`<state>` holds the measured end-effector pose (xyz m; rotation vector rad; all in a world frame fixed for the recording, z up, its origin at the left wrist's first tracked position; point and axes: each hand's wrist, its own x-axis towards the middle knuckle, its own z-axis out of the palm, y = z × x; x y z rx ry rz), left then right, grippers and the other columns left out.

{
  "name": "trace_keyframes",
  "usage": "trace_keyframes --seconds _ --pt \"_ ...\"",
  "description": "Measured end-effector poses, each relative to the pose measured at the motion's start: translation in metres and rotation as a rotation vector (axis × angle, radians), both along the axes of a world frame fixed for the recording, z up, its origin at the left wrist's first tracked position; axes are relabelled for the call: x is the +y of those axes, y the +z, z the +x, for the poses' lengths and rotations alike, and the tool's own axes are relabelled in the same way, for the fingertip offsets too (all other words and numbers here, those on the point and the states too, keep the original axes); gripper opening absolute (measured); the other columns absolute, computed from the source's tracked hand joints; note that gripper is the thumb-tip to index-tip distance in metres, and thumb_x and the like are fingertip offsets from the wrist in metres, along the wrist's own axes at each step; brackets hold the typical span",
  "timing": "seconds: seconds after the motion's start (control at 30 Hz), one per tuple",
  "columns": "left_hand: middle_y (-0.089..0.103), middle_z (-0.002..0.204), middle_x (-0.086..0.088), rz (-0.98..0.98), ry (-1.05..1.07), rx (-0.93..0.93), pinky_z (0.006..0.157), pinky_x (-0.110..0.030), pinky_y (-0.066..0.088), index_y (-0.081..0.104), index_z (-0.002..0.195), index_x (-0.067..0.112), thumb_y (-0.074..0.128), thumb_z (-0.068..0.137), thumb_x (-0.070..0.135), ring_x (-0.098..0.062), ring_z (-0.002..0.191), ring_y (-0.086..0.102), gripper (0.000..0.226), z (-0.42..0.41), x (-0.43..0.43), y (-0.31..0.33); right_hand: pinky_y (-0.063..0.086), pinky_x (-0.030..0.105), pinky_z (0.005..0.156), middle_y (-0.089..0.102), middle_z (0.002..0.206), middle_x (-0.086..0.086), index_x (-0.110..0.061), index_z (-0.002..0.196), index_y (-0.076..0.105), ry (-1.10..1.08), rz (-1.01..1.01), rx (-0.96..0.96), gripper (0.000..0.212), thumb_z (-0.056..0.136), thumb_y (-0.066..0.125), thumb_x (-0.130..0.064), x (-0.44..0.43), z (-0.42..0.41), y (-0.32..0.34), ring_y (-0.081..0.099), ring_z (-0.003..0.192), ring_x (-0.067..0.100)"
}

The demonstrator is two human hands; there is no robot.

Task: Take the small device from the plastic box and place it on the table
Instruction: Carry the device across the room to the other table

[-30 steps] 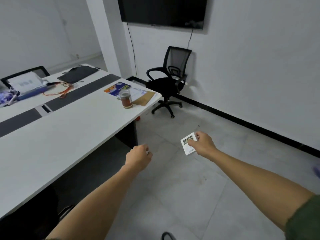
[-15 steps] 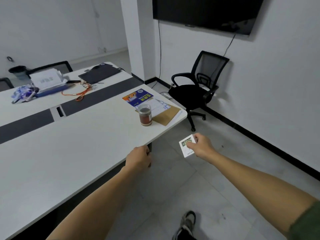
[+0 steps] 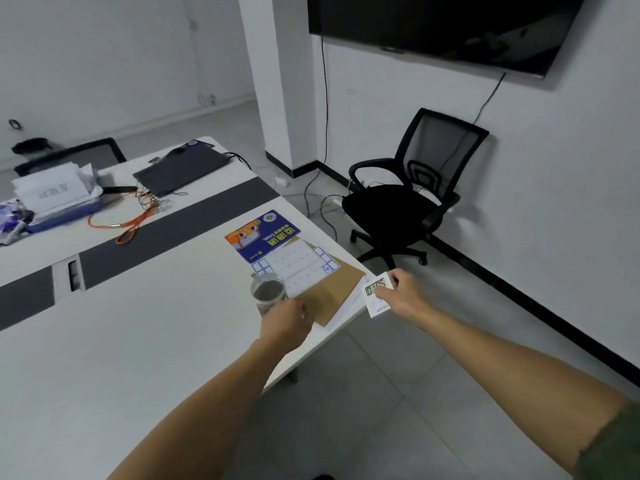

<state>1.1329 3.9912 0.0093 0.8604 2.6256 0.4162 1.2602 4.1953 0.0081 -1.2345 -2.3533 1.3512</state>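
Observation:
My right hand (image 3: 404,295) holds a small white device (image 3: 376,294) with a green digit display, just off the right corner of the white table (image 3: 138,327). The device hangs at about the table's edge height, above the floor beside the corner. My left hand (image 3: 287,323) is a closed fist over the table near its right edge, just in front of a clear jar (image 3: 267,294) with dark contents. I cannot tell whether the fist touches the jar. No plastic box is in view.
A blue leaflet (image 3: 263,235), a white sheet and a brown envelope (image 3: 332,299) lie at the table corner. Further back are an orange cable (image 3: 128,225), a laptop (image 3: 181,169) and a paper stack (image 3: 52,188). A black office chair (image 3: 405,202) stands right of the table.
I have come closer to the table. My right hand carried the device from over the floor to the table corner. My left fist moved over the tabletop, near the jar.

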Motion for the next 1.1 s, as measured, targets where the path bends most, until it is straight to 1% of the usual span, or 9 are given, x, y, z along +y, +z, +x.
trace_keyframes --seconds 0.1,0.23,0.33,0.5,0.57,0.63,0.73,0.9,1.1 --pt "0.067 0.110 -0.005 -0.003 -0.021 -0.017 0.085 -0.040 0.056 0.061 0.111 0.018 0.048 0.095 0.034 -0.024 0.096 0.064 0.027 -0.036 0.050 -0.003 0.057 0.049 0.080 0.069 0.096 0.013 -0.003 0.098 0.060 -0.009 0.004 0.012 0.029 0.079 0.069 -0.022 0.045 -0.032 -0.005 0.068 0.091 0.031" --pt "0.065 0.117 -0.006 0.021 -0.042 -0.003 0.088 -0.035 0.051 0.060 0.118 0.020 0.051 0.094 0.037 -0.024 0.105 0.060 0.030 -0.086 0.123 -0.013 0.059 0.045 0.077 0.069 0.097 0.009 -0.003 0.100 0.060 -0.030 0.023 0.003 0.026 0.082 0.069 -0.020 0.107 -0.074 -0.012 0.069 0.089 0.026" --pt "0.067 0.112 -0.008 0.034 -0.073 -0.013 0.081 -0.033 0.048 0.060 0.117 0.017 0.049 0.095 0.033 -0.026 0.104 0.060 0.030 -0.121 0.176 -0.011 0.059 0.041 0.074 0.070 0.096 0.008 -0.002 0.102 0.060 -0.058 0.015 -0.004 0.027 0.083 0.069 -0.019 0.155 -0.102 -0.007 0.070 0.086 0.024" --pt "0.070 0.097 -0.010 0.032 -0.092 -0.036 0.079 -0.038 0.055 0.063 0.103 0.014 0.048 0.091 0.033 -0.031 0.093 0.063 0.027 -0.159 0.254 -0.003 0.057 0.041 0.081 0.070 0.101 0.005 -0.011 0.102 0.060 -0.065 0.019 -0.007 0.026 0.081 0.070 -0.021 0.233 -0.144 -0.003 0.069 0.092 0.024" --pt "0.069 0.095 -0.011 0.031 -0.094 -0.046 0.080 -0.039 0.055 0.063 0.098 0.013 0.049 0.090 0.032 -0.034 0.090 0.064 0.026 -0.167 0.274 -0.001 0.055 0.034 0.073 0.068 0.104 0.006 -0.013 0.108 0.059 -0.056 -0.014 0.024 0.027 0.083 0.070 -0.017 0.254 -0.155 -0.004 0.068 0.092 0.023" --pt "0.069 0.097 -0.010 0.032 -0.084 -0.054 0.082 -0.040 0.055 0.064 0.102 0.015 0.049 0.090 0.033 -0.032 0.091 0.064 0.026 -0.177 0.301 -0.006 0.049 0.023 0.059 0.067 0.104 0.004 -0.013 0.114 0.058 -0.027 -0.046 0.018 0.031 0.086 0.068 -0.015 0.282 -0.169 -0.009 0.066 0.088 0.019" --pt "0.068 0.104 -0.009 0.018 -0.042 -0.054 0.082 -0.038 0.053 0.064 0.109 0.016 0.050 0.091 0.035 -0.031 0.095 0.063 0.029 -0.193 0.336 -0.012 0.045 0.018 0.057 0.068 0.105 0.003 -0.015 0.116 0.059 0.047 -0.059 -0.010 0.031 0.086 0.067 -0.018 0.322 -0.191 -0.020 0.065 0.086 0.016" --pt "0.068 0.102 -0.006 0.083 0.168 -0.166 0.082 -0.039 0.056 0.065 0.108 0.017 0.054 0.093 0.031 -0.024 0.088 0.063 0.024 -0.209 0.418 -0.022 0.050 0.025 0.045 0.070 0.101 0.005 -0.015 0.109 0.061 0.160 -0.165 -0.030 0.020 0.090 0.062 -0.020 0.411 -0.234 -0.031 0.070 0.086 0.020" --pt "0.069 0.100 -0.005 0.258 0.423 -0.246 0.085 -0.038 0.056 0.068 0.105 0.013 0.058 0.094 0.025 -0.021 0.090 0.064 0.020 -0.227 0.477 -0.012 0.056 0.032 0.053 0.070 0.096 0.007 -0.013 0.111 0.062 0.286 -0.281 -0.025 0.019 0.093 0.063 -0.018 0.484 -0.293 -0.015 0.068 0.077 0.017"
